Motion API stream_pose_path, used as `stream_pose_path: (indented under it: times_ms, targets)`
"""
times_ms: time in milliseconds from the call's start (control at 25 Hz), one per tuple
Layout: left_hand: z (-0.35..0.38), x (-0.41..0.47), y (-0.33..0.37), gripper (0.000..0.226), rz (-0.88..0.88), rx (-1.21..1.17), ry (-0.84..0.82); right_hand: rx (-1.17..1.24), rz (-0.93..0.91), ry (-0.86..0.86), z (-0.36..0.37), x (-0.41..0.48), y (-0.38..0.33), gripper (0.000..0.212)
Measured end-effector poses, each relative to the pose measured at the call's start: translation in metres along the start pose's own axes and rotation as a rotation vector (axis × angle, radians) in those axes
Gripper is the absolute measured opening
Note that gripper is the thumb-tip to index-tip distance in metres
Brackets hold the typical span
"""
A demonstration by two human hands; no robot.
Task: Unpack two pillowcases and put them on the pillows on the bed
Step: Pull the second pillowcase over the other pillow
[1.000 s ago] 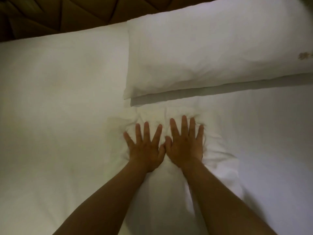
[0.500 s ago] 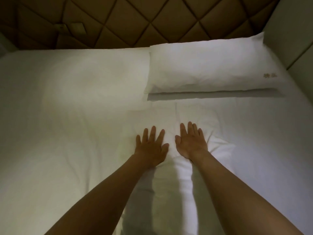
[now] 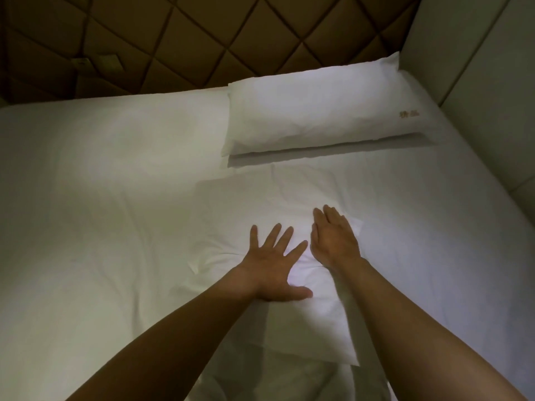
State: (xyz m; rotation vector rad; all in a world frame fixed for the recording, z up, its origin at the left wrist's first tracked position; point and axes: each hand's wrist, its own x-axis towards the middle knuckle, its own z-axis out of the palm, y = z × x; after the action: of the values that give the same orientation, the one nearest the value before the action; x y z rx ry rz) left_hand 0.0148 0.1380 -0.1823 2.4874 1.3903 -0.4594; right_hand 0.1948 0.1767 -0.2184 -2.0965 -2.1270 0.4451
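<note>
Subject: near pillow (image 3: 318, 322), centre to lower centre of frame, lying lengthwise on the bed (image 3: 86, 198), long axis running from the bottom edge up toward the far pillow (image 3: 318, 111). It is white, and its lower right corner shows at lower centre. The upper part of the case (image 3: 246, 204) lies flatter and creased on the sheet. Its top edge sits just below the far pillow's shadow; contact between the two cannot be told.

The left hand (image 3: 272, 270) is palm down on the near pillow, centre frame. Fingers straight and fanned apart, thumb out to the right. It grasps nothing and presses flat. Creases radiate in the fabric left of it.

The right hand (image 3: 335, 241) is just right of the left hand and a little higher in frame, apart from it. Fingers straight and held together, lying on the case. Released, nothing grasped.

Both forearms are bare and enter from the bottom edge.

The far pillow lies crosswise at upper right, in smooth white cloth. A small gold mark (image 3: 409, 114) near its right end is unreadable.

The headboard (image 3: 202, 39) fills the top of frame: brown, diamond-quilted. A pale plate (image 3: 108, 63) on it at upper left is too dim to identify.

The wall (image 3: 477, 68) at the right edge has pale panels and stands against the bed's right side.
</note>
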Motion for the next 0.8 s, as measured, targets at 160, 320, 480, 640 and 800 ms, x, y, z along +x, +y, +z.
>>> stream_pose_path:
  times_ms: [160, 320, 480, 640, 800]
  targets:
    - [0.003, 0.012, 0.005, 0.096, -0.046, 0.108, -0.068, 0.202, 0.264, -0.111, -0.003, -0.017, 0.032, 0.058]
    - [0.001, 0.014, 0.012, 0.055, -0.084, 0.1, 0.012, 0.477, 0.355, -0.147, -0.009, -0.024, 0.039, 0.061]
    - [-0.005, 0.017, 0.006, 0.041, -0.138, 0.055, 0.079, 0.627, 0.698, -0.16, -0.013, -0.022, 0.058, 0.048]
    - [-0.027, 0.021, 0.001, 0.028, -0.2, -0.009, 0.296, 0.876, 0.779, -0.214, -0.015, -0.032, 0.063, 0.021]
    - [-0.04, 0.016, -0.001, 0.03, -0.178, -0.044, 0.318, 1.111, 0.782, -0.276, -0.028, -0.028, 0.05, 0.044]
